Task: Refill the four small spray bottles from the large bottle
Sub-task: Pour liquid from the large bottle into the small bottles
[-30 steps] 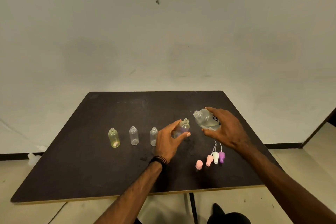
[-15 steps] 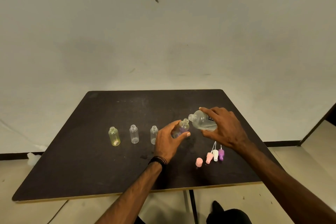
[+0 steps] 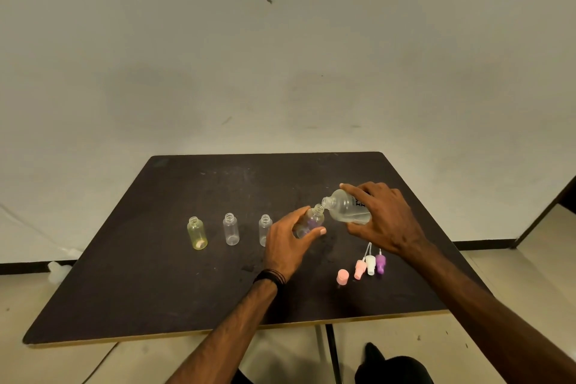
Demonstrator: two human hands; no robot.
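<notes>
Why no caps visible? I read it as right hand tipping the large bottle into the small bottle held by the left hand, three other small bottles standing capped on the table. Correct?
Not quite. In the head view the three other small bottles stand uncapped, necks open; the spray caps lie on the table near the right hand. The rest holds: large bottle tipped toward the small bottle in the left hand.

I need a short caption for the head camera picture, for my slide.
Right hand tilts the large bottle to a small bottle held by the left hand.

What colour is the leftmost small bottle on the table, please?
Pale yellow-green, see-through; the leftmost small bottle shows best in the head view.
</notes>
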